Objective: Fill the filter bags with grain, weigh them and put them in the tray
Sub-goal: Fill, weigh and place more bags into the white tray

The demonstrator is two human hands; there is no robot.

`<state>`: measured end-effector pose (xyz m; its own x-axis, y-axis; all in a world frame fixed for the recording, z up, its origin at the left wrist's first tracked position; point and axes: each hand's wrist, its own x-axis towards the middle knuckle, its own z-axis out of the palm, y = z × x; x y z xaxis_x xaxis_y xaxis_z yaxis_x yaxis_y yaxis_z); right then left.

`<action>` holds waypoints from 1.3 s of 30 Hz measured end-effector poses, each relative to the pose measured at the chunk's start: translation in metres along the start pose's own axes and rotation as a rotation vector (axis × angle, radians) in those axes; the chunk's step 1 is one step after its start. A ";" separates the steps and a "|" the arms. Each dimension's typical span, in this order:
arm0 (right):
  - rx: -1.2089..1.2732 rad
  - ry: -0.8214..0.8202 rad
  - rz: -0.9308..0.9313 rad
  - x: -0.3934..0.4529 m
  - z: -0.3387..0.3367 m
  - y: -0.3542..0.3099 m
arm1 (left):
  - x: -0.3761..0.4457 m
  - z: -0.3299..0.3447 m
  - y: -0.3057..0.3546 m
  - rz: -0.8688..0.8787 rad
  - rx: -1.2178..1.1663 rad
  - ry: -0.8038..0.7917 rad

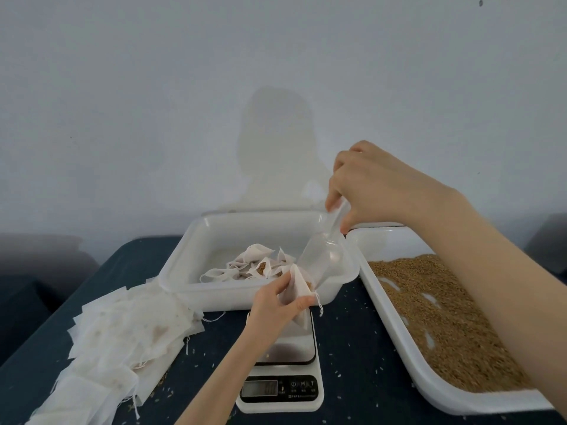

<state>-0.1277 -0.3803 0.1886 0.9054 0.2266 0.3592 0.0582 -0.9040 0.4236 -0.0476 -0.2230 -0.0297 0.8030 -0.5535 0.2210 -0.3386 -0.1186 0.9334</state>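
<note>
My left hand point(277, 305) pinches a white filter bag point(300, 292) open above the digital scale point(283, 375); brown grain shows at the bag's mouth. My right hand point(368, 185) grips the handle of a clear plastic scoop point(322, 259), tilted steeply down with its tip at the bag's opening. Behind them stands a white tray point(190, 256) holding several filled filter bags point(254, 266). A second white tray point(395, 323) on the right is spread with brown grain point(445, 320).
A pile of empty filter bags point(122, 335) with drawstrings lies at the left on the dark blue table point(352, 348). Loose grains are scattered over the table around the scale. A pale wall rises close behind the trays.
</note>
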 end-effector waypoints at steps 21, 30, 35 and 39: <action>1.006 -0.292 0.512 -0.086 0.128 0.042 | 0.002 -0.017 0.003 -0.050 -0.303 -0.015; 1.083 -0.259 0.706 -0.132 0.159 0.049 | 0.007 -0.006 0.001 -0.088 -0.335 0.098; 0.834 -0.368 0.824 -0.179 0.185 0.070 | 0.012 0.003 0.004 -0.043 -0.246 0.037; 0.583 -0.662 0.844 -0.196 0.202 0.072 | 0.008 0.001 -0.013 0.010 0.043 -0.151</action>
<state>-0.2164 -0.5628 -0.0192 0.7795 -0.5849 -0.2242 -0.6257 -0.7437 -0.2353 -0.0372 -0.2269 -0.0401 0.7176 -0.6723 0.1820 -0.3694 -0.1457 0.9178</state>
